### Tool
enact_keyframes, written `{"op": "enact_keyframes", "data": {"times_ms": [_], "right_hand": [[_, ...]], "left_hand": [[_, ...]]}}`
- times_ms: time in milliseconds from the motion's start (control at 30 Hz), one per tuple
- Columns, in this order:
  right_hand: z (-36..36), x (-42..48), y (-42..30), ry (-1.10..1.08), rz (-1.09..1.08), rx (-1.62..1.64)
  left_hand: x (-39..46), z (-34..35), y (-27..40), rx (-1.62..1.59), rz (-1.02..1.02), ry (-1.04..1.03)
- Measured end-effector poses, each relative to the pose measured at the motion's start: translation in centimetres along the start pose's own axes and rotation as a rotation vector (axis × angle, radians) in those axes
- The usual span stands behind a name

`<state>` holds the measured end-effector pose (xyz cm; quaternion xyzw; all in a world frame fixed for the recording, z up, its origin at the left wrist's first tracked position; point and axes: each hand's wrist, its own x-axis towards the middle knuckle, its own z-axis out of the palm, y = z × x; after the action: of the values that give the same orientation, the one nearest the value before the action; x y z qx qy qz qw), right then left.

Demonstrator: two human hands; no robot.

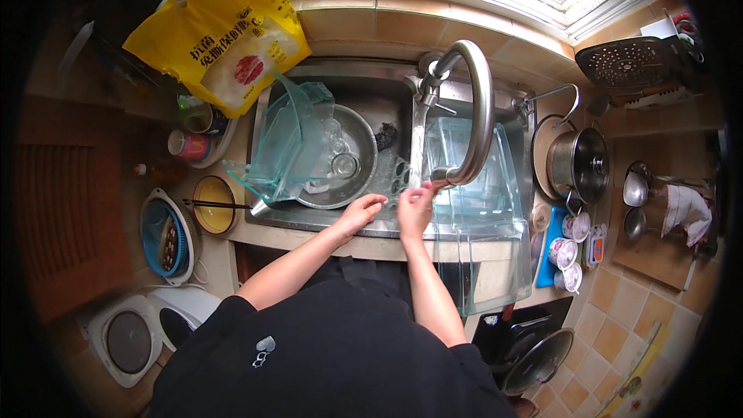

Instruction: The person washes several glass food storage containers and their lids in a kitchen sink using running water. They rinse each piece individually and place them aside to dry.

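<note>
My left hand [361, 216] is over the front of the left sink basin, fingers bent at the lower edge of a clear piece with dark oval openings [399, 173]. My right hand [415, 209] is curled beside that piece, its fingertips close to the end of the steel faucet [484, 110]. Whether either hand grips something is hidden. A greenish clear bin [290, 145] leans over the left basin, partly across a round metal bowl [363, 128] holding a small glass jar [345, 166]. More clear bins [484, 244] lie over the right basin and overhang the counter front.
A yellow plastic bag [232, 40] stands at the back left. Chopsticks [215, 204] rest across a yellow bowl [210, 217] beside the basin. To the right are a lidded steel pot [580, 165] and small cups on a blue tray [548, 249]. A dark scrubber [385, 136] lies in the left basin.
</note>
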<state>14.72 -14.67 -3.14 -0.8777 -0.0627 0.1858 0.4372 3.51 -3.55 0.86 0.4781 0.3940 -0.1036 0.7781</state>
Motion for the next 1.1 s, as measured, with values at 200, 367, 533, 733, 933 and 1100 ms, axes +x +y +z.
{"op": "enact_keyframes", "data": {"times_ms": [200, 367, 533, 733, 933, 1100], "right_hand": [[-9.3, 0.8, -4.5, -0.031, 0.103, 0.477], [-10.5, 4.9, -3.2, -0.203, 0.104, 0.568], [-9.6, 8.2, -2.2, -0.3, 0.077, 0.583], [-6.5, 10.1, -0.9, -0.379, -0.064, 0.646], [-8.2, 9.1, -3.8, -0.723, 0.464, 1.013], [-12.8, 9.7, -4.7, -0.537, 0.161, 0.872]], "left_hand": [[2.4, -0.4, -1.6, 0.142, 0.231, 0.34], [6.7, -0.9, -0.6, -0.056, 0.069, 0.257], [6.4, -2.6, 1.9, -0.292, 0.166, 0.346], [2.2, -3.4, 9.3, -0.35, 0.458, 0.276], [1.0, -4.0, 11.0, -0.17, 0.418, 0.303], [5.7, -1.7, 5.0, -0.363, 0.058, 0.206]]}}
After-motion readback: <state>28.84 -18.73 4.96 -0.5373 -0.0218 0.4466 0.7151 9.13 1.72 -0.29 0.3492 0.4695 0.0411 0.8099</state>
